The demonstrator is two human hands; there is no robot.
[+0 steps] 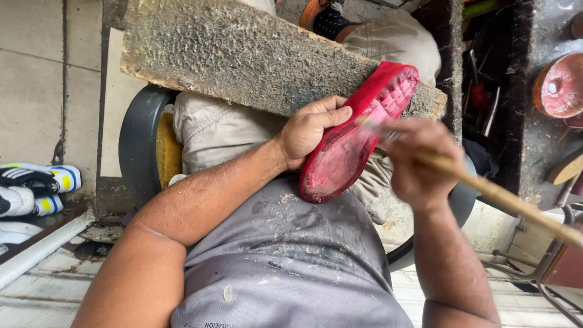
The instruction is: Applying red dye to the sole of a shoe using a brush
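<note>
red shoe sole held tilted over the lap, underside up, its heel end low against the grey shirt, its toe end raised and resting on the edge of the rough wooden board. moulded grid cells visible at the toe end, a smeared, glossy patch across the wider middle. left hand clamped around the sole's left edge, thumb laid along the rim, fingers hidden beneath. right hand closed around a thin wooden brush handle, blurred with motion, the pale tip touching the sole near its middle; handle running out toward the lower right.

board lying slantwise across both knees, coated in dried grit and crumbs, blocking most of the beige trousers. beneath the trousers, a dark round seat with a yellow cushion edge. past the board at the top, a foot in an orange-trimmed shoe.

to the right, a dark, cluttered workbench with tools too dim to tell apart, and a round reddish tin seen from above. lower right, a bent metal frame. far left on the tiled floor, white sports shoes with black and yellow marks, well apart from the hands.
</note>
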